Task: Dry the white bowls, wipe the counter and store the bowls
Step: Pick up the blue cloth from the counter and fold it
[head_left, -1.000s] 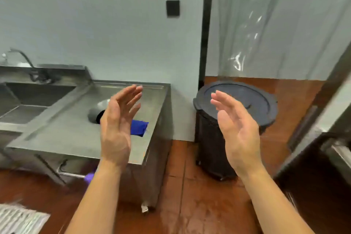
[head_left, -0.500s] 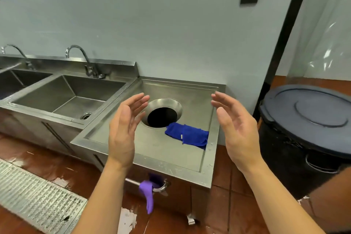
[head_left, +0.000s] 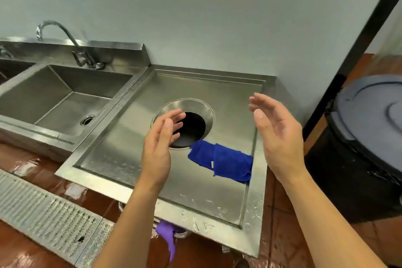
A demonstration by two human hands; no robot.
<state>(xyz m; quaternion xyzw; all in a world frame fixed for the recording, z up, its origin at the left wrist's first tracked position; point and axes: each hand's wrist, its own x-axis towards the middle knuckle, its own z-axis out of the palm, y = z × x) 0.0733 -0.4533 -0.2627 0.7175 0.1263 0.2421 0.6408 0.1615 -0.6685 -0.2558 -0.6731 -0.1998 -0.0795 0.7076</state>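
Observation:
A folded blue cloth (head_left: 225, 162) lies on the steel counter (head_left: 121, 152), just right of a round waste hole (head_left: 189, 128) in its top. My left hand (head_left: 159, 146) hovers over the hole's left rim, fingers apart, holding nothing. My right hand (head_left: 277, 135) is raised above the counter's right edge, palm turned inward, also empty. The cloth sits between the two hands and touches neither. No white bowl is in view.
A deep steel sink (head_left: 58, 98) with a curved faucet (head_left: 65, 39) adjoins the counter on the left. A black lidded bin (head_left: 367, 143) stands at the right. A floor drain grate (head_left: 47, 217) runs along the wet red tiles. A purple glove (head_left: 167, 235) hangs under the counter.
The view has swung left and down from the bin toward the counter, which is now closer. Both hands stay raised and empty, now over the counter top.

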